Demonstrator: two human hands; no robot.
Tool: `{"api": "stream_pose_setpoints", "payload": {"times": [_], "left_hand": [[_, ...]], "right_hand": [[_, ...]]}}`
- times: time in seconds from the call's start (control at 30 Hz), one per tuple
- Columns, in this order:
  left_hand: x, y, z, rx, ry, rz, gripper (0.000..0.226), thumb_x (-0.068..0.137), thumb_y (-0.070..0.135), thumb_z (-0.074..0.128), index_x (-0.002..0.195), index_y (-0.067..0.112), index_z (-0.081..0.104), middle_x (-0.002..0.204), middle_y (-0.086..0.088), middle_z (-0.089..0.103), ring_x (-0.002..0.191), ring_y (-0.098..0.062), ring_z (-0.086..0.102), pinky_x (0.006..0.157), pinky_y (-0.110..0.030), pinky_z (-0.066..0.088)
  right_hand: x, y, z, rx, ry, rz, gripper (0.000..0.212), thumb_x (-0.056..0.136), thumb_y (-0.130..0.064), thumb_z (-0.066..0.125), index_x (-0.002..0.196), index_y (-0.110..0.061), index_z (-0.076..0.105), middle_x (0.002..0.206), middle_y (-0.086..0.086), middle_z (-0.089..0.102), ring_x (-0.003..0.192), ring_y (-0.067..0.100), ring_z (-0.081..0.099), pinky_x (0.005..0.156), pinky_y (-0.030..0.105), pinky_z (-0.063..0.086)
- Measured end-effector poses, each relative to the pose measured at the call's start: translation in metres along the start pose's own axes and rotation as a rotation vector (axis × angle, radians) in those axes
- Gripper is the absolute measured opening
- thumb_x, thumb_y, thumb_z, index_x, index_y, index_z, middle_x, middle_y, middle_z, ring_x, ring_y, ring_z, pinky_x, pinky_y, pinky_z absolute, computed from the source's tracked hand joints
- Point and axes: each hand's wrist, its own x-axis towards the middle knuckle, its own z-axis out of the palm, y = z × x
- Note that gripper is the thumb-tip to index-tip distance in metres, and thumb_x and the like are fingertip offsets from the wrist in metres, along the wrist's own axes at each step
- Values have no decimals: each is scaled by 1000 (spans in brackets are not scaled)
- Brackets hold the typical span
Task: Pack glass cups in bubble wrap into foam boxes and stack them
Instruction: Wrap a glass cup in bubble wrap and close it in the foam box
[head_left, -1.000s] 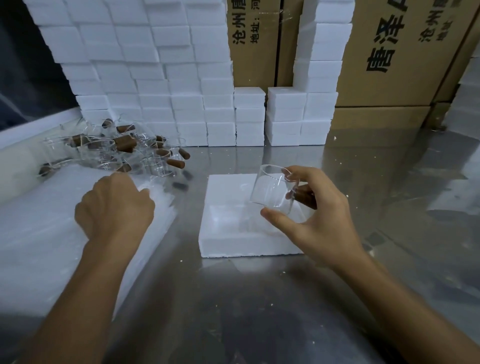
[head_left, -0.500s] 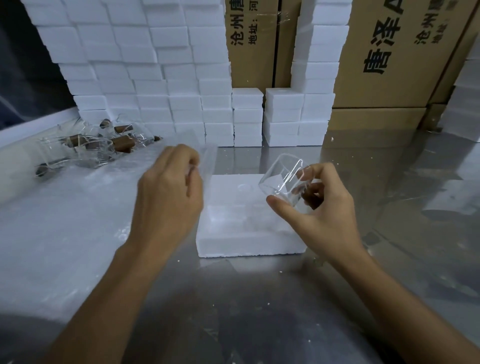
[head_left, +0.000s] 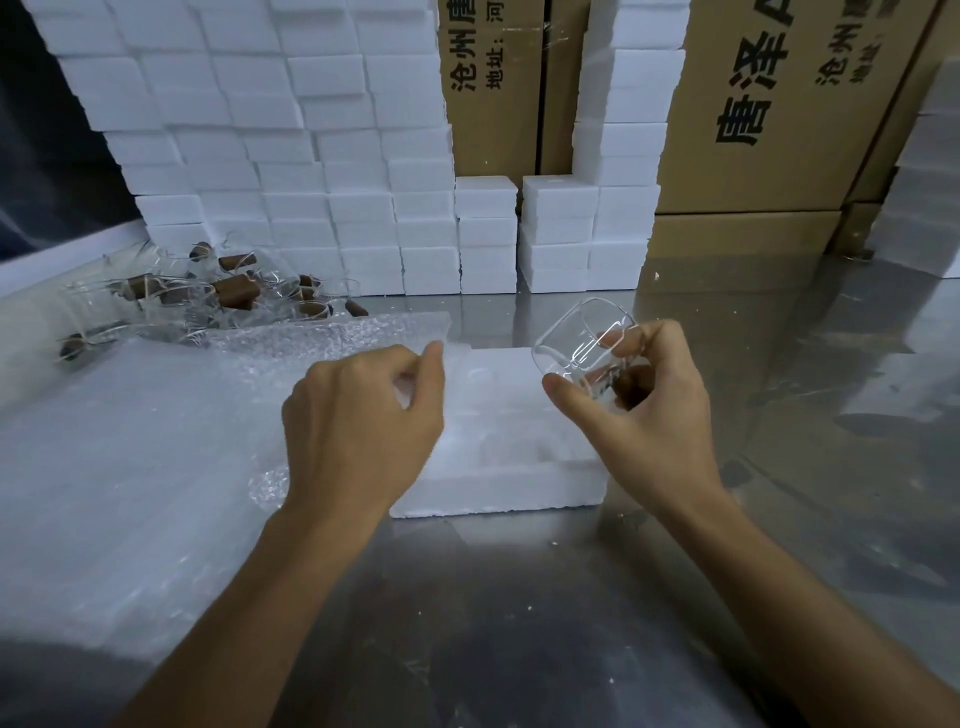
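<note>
My right hand (head_left: 644, 410) grips a clear glass cup (head_left: 576, 340) with a brown wooden handle, tilted, above the right side of an open white foam box (head_left: 498, 483) on the steel table. My left hand (head_left: 363, 426) pinches the edge of a sheet of bubble wrap (head_left: 332, 338), lifted off the stack of bubble wrap sheets (head_left: 104, 467) on the left and hanging over the box's left edge. The hand and the sheet hide part of the box.
A heap of glass cups with brown handles (head_left: 218, 291) lies at the back left. Stacked white foam boxes (head_left: 311, 156) form a wall behind, with lower stacks (head_left: 556, 234) in the middle. Cardboard cartons (head_left: 753, 130) stand at the back right on the steel table (head_left: 519, 623).
My left hand lifted a bubble wrap sheet off the stack and carried it right toward the foam box. My right hand tilted the cup and raised it slightly.
</note>
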Motion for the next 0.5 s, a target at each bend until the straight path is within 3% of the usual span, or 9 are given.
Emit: {"api": "stream_pose_setpoints", "payload": {"times": [0.1,0.17,0.27,0.37,0.5], "left_hand": [[3,-4,-1,3,23,-64,14,92,21,68,84,11,73,68,-5,70,64,-36,64,65,-42,54],[3,-6,-2,-13,-11,-111,7,89,10,69,94,12,74,82,-5,74,70,-31,65,72,-37,52],[4,-8,-3,-20,-54,-118,25,86,-7,64,98,12,74,92,-5,73,76,-26,64,73,-30,45],[7,-5,-6,-24,-18,41,40,76,-23,55,94,6,75,90,-12,67,77,-24,63,70,-31,48],[5,0,-6,-39,33,133,49,69,-29,49,99,5,68,89,-9,57,76,-12,48,64,-32,46]], "right_hand": [[0,0,-1,4,-2,1,46,72,-28,88,97,-19,51,75,-23,59,61,-1,55,54,10,42],[0,0,-1,7,0,3,45,72,-28,87,97,-19,51,74,-21,59,60,-1,53,54,10,41],[0,-1,0,3,3,5,45,71,-30,87,96,-21,51,74,-17,59,59,1,51,53,12,41],[-1,-2,0,3,16,7,45,70,-31,87,96,-22,51,75,-17,59,60,0,52,54,11,41],[0,-3,0,5,31,13,45,71,-29,87,96,-21,51,74,-20,59,60,-1,54,54,9,41]]}}
